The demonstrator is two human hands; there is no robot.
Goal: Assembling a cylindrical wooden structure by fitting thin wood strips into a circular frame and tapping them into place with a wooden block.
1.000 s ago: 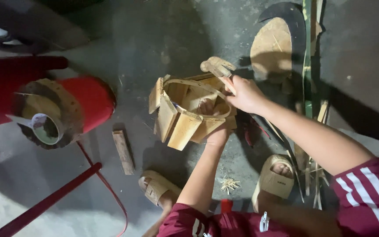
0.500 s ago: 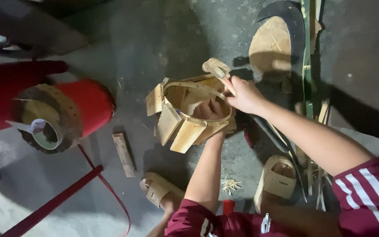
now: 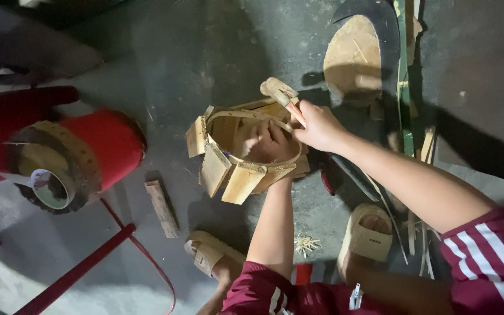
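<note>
A small wooden bucket (image 3: 237,175) made of loose staves, bound by a thin bamboo hoop, is held tilted above the concrete floor. My left hand (image 3: 266,144) reaches up inside the ring and presses against the staves from within. My right hand (image 3: 320,125) grips the handle of a wooden mallet (image 3: 279,91), whose head rests at the bucket's upper rim.
A red drum (image 3: 103,146) with a tape roll (image 3: 51,188) lies at the left. A wood block (image 3: 162,207) and red strap (image 3: 147,256) lie on the floor. My sandalled feet (image 3: 208,254) are below; a round board (image 3: 354,55) and bamboo strips (image 3: 406,105) sit at right.
The bucket has turned slightly in my hands and my left fingers now show more clearly inside it. The mallet head stays at the upper rim.
</note>
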